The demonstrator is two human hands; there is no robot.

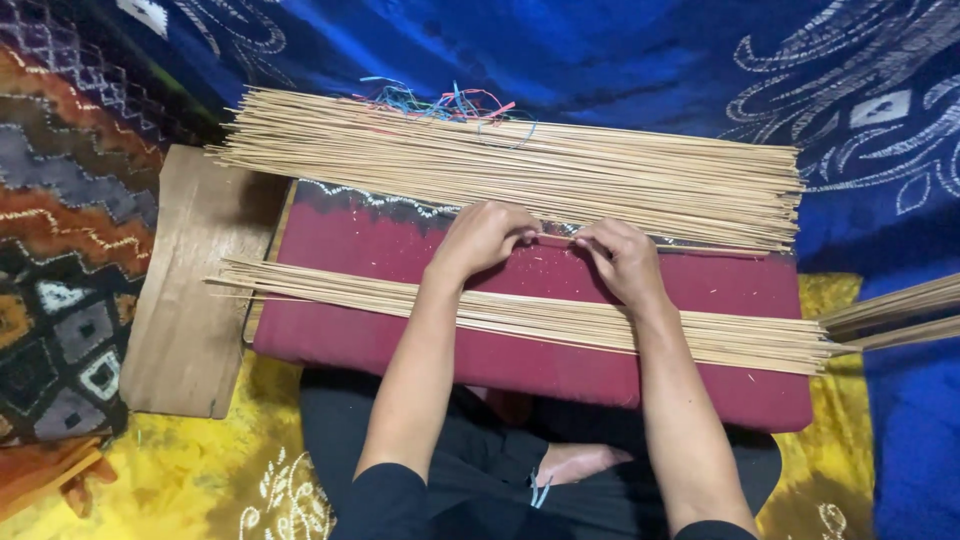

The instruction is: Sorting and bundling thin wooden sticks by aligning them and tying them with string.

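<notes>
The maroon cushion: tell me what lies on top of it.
On the maroon cushion lies a thin row of bamboo sticks; a bigger bundle overlaps its far edge. Both hands pinch one stick. The forearms hide parts.

Home floor craft spot: patterned cloths (620,60), woven rug (60,200), stick bundles (520,165) on cushion (400,350).

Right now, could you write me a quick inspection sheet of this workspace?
Surface: maroon cushion on a wooden board.
Job's things: one thin stick pinched between left hand and right hand; near bundle of sticks; far bundle of sticks.
Clutter: coloured threads.
Fingers: both hands closed on the stick.
Cables: nothing seen.
Surroundings: blue patterned cloth, yellow cloth.
</notes>
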